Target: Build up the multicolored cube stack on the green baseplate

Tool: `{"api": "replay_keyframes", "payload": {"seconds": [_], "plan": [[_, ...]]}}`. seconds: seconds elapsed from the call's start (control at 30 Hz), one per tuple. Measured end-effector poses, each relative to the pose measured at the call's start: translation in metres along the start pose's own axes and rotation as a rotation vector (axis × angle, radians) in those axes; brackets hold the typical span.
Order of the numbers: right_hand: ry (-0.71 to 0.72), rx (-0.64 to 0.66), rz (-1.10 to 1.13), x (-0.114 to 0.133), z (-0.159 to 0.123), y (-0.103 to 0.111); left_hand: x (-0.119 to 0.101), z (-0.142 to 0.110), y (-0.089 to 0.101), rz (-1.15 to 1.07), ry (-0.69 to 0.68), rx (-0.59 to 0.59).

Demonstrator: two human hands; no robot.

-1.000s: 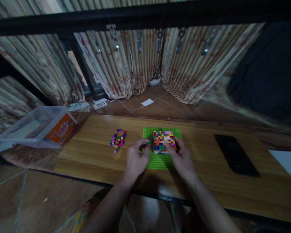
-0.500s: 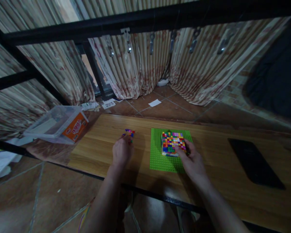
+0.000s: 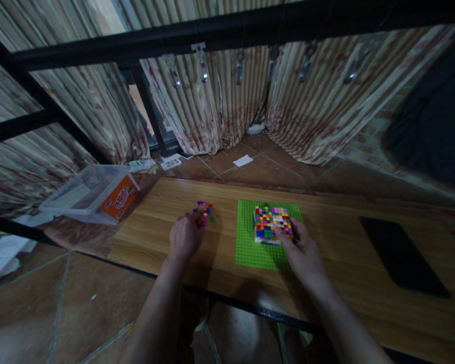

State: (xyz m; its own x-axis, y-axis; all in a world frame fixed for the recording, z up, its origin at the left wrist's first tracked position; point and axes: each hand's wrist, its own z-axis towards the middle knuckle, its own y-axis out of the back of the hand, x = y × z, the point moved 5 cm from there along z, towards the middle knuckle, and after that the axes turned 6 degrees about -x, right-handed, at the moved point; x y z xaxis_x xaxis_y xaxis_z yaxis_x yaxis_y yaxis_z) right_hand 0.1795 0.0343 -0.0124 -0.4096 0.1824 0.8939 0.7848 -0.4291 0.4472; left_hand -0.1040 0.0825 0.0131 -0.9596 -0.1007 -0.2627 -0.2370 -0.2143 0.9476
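My right hand (image 3: 304, 248) grips the near right side of a multicoloured block of toy bricks (image 3: 269, 220), its thumb on the front and top, its fingers behind the right side. This block stands on a green studded baseplate (image 3: 246, 253). To the left, my left hand (image 3: 185, 235) is at the near edge of a small scatter of loose toy bricks (image 3: 206, 211) in purple, red, blue and green. Its fingers are curled together and pointed down at the table; what lies between the fingertips is too small and hidden to make out.
Both hands work over a long wooden table (image 3: 151, 222). A flat black object (image 3: 402, 255) lies on its right part. Beyond the left end, a clear plastic box (image 3: 87, 194) with an orange label stands on the floor. A black metal frame with hooks (image 3: 203, 68) crosses ahead, before curtains.
My left hand has drawn slightly left and back, uncovering more of the loose bricks. The right hand keeps its hold on the brick block.
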Motion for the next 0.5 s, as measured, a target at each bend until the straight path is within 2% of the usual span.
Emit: {"api": "replay_keyframes", "payload": {"seconds": [0.5], "plan": [[0.013, -0.006, 0.012, -0.0019, 0.0007, -0.0003, -0.0085, 0.0001, -0.0032, 0.036, -0.103, -0.081]]}}
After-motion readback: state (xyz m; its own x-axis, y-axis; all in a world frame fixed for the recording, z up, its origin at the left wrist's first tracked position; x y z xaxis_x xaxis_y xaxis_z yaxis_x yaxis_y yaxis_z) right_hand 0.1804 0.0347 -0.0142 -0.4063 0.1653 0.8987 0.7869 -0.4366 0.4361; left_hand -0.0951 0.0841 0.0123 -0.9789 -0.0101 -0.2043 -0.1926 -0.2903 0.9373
